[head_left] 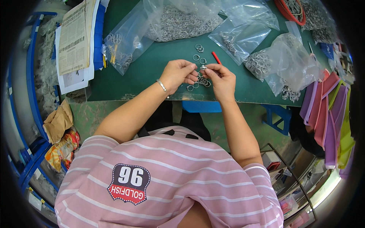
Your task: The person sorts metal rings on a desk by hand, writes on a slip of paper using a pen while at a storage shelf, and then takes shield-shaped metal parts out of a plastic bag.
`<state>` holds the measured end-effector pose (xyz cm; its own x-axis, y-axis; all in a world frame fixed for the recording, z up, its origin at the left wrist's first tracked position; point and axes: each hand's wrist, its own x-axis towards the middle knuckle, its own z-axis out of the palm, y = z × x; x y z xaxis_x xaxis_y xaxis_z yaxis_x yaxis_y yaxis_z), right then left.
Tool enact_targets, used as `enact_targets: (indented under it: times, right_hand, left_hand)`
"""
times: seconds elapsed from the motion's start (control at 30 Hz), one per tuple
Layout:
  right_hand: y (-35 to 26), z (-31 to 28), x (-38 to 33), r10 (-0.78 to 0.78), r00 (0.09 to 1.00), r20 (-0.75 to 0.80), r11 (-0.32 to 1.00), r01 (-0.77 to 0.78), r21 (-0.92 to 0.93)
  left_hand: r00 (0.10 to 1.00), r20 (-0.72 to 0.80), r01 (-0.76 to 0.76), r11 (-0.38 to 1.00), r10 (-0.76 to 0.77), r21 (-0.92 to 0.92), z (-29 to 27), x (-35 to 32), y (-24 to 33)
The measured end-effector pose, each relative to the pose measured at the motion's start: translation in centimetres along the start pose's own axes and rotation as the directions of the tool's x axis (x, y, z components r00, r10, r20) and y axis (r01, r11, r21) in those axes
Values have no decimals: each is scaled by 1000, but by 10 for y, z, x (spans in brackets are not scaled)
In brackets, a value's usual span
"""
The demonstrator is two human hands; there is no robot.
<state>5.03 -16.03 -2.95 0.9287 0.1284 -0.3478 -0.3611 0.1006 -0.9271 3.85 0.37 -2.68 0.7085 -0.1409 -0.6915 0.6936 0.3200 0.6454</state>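
My right hand (pixel 223 83) pinches a small shiny metal ring (pixel 203 67) between thumb and fingertips, just above the near part of the table. Facing it, my left hand (pixel 178 76) has its thumb and fingers drawn together; whatever they hold, if anything, is too small to make out. Beneath and between the hands lies a small pile of loose metal rings (pixel 205 82), partly covered by the fingers. Beyond the fingertips are a few more loose rings (pixel 196 57). A red pen-like stick (pixel 216 57) lies beside them.
The green table (pixel 152 60) carries a large bag of metal rings (pixel 178 24), smaller clear bags (pixel 243 30) and a ring-filled bag (pixel 260 65) at right. Newspaper sheets (pixel 76 41) stand at left. Coloured strips (pixel 327 114) hang at the right edge; a blue stool (pixel 200 106) is below.
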Motion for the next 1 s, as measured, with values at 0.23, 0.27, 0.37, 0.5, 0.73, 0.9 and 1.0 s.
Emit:
enact_targets:
  times: [0.23,0.27,0.37,0.5,0.73,0.9,1.0]
  right_hand:
    - [-7,-5,-10,-296,948,114,936,312,-160]
    - [-7,-6,-11,-301,947,115,929,319,-190]
    - [-9,-7,-15,-321,939,127,904,343,-256]
    - [-17,-4,-19,-417,889,189,798,458,-392]
    - [-15,-2,-22,-498,855,143,747,507,-431]
    - [-15,-5,-28,-431,893,131,823,448,-349]
    - [-18,-4,-29,-484,852,198,763,523,-380]
  left_hand:
    - [991,131,9,986,13,-166,4,-14,1]
    - [991,126,-28,987,48,-157,3,-13,0]
    - [983,124,-121,984,137,-130,1,-13,-1]
    - [987,123,-80,977,106,-197,4,-16,4]
    - [953,132,-262,961,272,-93,5,-16,-2]
    - [916,119,-393,916,382,86,9,-19,-2]
    - [900,161,-427,892,405,148,10,-23,-3]
